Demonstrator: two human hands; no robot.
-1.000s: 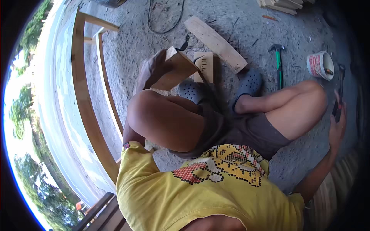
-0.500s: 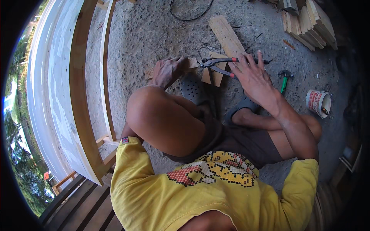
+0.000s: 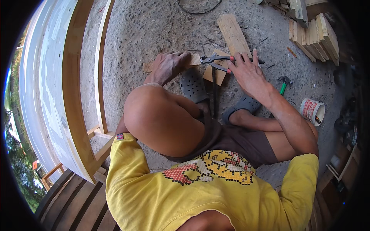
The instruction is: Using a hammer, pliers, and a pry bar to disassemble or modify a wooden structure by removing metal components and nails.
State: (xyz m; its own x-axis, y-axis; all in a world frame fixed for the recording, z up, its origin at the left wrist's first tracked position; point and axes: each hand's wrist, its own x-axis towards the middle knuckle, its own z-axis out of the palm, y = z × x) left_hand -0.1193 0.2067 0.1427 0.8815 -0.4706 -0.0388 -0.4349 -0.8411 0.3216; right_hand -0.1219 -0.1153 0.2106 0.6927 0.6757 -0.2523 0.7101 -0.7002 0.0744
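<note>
My left hand (image 3: 167, 65) grips a pale piece of wood (image 3: 194, 59) beside my raised left knee. My right hand (image 3: 248, 75) holds black pincers (image 3: 212, 61) with red grips, their jaws at the right end of that piece by a thin upright nail or wire. A small square board (image 3: 216, 77) lies on the ground beneath the tool, with a dark bar (image 3: 214, 100) standing out toward my legs. Beyond them a longer plank (image 3: 227, 27) lies on the rough concrete, with scattered nails around it.
A hammer with a green handle (image 3: 282, 87) and a white bucket (image 3: 310, 111) are at my right. Stacked board offcuts (image 3: 316, 38) sit at back right, a black cable (image 3: 196, 9) at the back. A wooden frame (image 3: 75, 96) runs along my left, with dark slats (image 3: 73, 196) at lower left.
My right hand has swung inward from my far right, bringing the pincers to the wood in my left hand. That wood, earlier raised and tilted, is now lower.
</note>
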